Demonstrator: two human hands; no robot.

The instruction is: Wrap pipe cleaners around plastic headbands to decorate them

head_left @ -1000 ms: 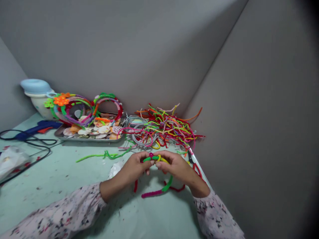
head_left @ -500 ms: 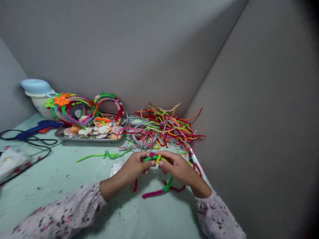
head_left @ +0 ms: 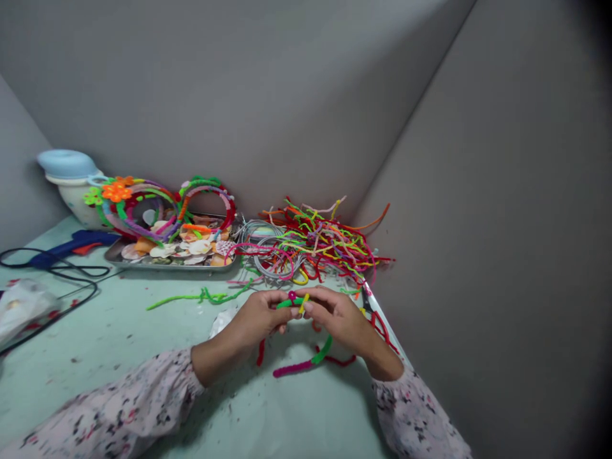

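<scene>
Yellow stem (head_left: 305,303): pinching in right hand (head_left: 343,320), green band (head_left: 285,304) in left hand (head_left: 258,319), at six o'clock; likely wrapping, next tighten

A blue-lidded container (head_left: 74,183) stands well apart from a white bag (head_left: 23,311).

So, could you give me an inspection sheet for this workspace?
Surface: pale green tabletop, speckled with dark bits.
Job's things: green fuzzy strip with a yellow strip across it.
Clutter: heap of fuzzy stems, colourful hoops, metal tray holding shells.
Hands: left hand pinches the green fuzzy strip; right hand pinches the yellow strip.
Cables: black cable, looped at left near a blue tool.
Surroundings: grey walls; other people, nothing seen.
</scene>
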